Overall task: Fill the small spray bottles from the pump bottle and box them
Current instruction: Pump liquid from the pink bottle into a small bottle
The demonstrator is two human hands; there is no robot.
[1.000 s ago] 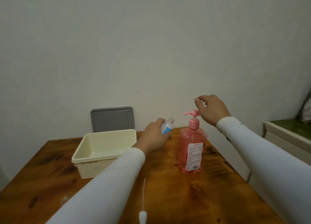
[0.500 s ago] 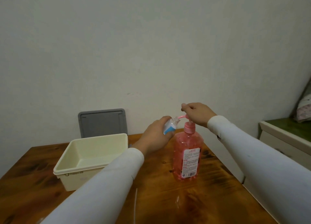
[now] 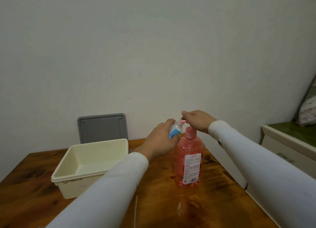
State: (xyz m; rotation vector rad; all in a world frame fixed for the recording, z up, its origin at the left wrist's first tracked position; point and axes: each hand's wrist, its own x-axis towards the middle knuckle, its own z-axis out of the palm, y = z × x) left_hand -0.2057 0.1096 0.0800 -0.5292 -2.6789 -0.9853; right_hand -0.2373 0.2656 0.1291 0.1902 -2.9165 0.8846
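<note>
Nearest the camera, in front of the pump bottle (image 3: 188, 161), a thin white tube (image 3: 136, 209) lies on the wooden table (image 3: 213, 202); it is probably the spray tube taken out of the small bottle so the neck is free for filling. The pump bottle itself stands upright, full of pink liquid, its label facing the camera. To its left sits a cream box (image 3: 89, 161), open and with nothing visible inside, placed within easy reach for the filled bottles. Above the pump bottle's left shoulder, the left hand (image 3: 160, 142) curls around a small spray bottle (image 3: 174, 131) with a blue and white label, tilting it so its open neck meets the pink spout (image 3: 181, 125); the tilt seems meant to catch the liquid without spilling. On top of the pump bottle, the right hand (image 3: 196, 121) rests over the pump head with fingers bent down around it, set to press. Whether liquid is flowing cannot be told. Behind the box, left of the pump bottle, a grey lid (image 3: 102, 127) leans upright against the wall, kept out of the way until boxing is done.
</note>
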